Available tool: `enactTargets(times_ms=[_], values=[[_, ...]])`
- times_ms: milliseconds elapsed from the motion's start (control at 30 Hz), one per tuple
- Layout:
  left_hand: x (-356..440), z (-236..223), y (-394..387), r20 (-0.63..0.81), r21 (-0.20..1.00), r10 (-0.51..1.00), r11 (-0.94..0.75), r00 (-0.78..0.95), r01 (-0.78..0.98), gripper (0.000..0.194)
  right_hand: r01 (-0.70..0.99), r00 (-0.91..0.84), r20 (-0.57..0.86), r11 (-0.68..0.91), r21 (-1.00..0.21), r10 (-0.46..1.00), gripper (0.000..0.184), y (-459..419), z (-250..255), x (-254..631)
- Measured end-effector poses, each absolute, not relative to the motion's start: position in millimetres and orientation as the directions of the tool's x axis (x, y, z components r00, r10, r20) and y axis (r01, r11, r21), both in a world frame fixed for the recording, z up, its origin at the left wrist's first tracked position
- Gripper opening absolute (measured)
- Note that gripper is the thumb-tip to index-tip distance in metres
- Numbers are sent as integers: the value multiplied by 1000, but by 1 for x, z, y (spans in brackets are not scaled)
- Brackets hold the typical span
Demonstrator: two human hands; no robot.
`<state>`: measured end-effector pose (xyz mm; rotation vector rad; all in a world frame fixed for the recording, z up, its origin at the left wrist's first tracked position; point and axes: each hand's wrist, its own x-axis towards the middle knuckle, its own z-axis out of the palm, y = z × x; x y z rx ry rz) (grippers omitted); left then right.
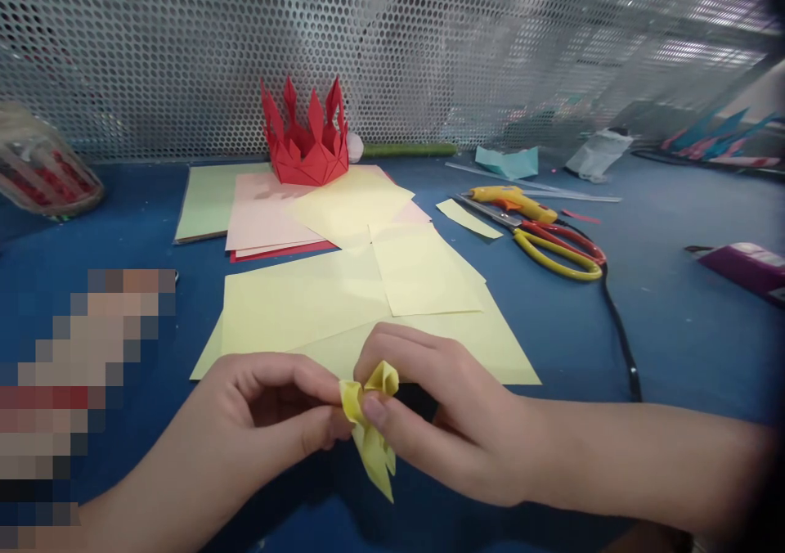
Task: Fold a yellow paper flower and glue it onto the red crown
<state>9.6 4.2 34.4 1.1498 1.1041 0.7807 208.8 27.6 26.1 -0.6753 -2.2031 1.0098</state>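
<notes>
Toward the near edge of the blue tabletop (687,340), the left hand (236,422) pinches a folded yellow paper piece (371,452) between thumb and forefinger, while the right hand (466,426) presses its thumb onto the piece's other side. Fingers cover some folds, so its full shape is hard to judge. Just beyond lie overlapping yellow sheets (300,307). Farther off, toward the right edge, scissors (500,216) lie against a yellow glue gun (513,201). Near the far edge, a red paper crown (310,162) stands upright on paper, before a perforated metal screen (405,54)
</notes>
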Motion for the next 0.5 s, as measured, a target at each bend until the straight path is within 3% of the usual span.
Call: enactTargets(times_ms=[100, 200, 500], values=[[13, 31, -2, -251, 962, 932, 270, 260, -41, 16, 202, -670, 363, 630, -750, 648, 5, 25, 25, 209], [15, 26, -9, -185, 971, 968, 207, 170, -121, 21, 223, -667, 365, 642, -733, 649, 7, 22, 26, 208], [7, 19, -6, -6, 1000, 971, 2, 239, 14, 26, 251, -673, 170, 438, -863, 720, 19, 18, 26, 206]])
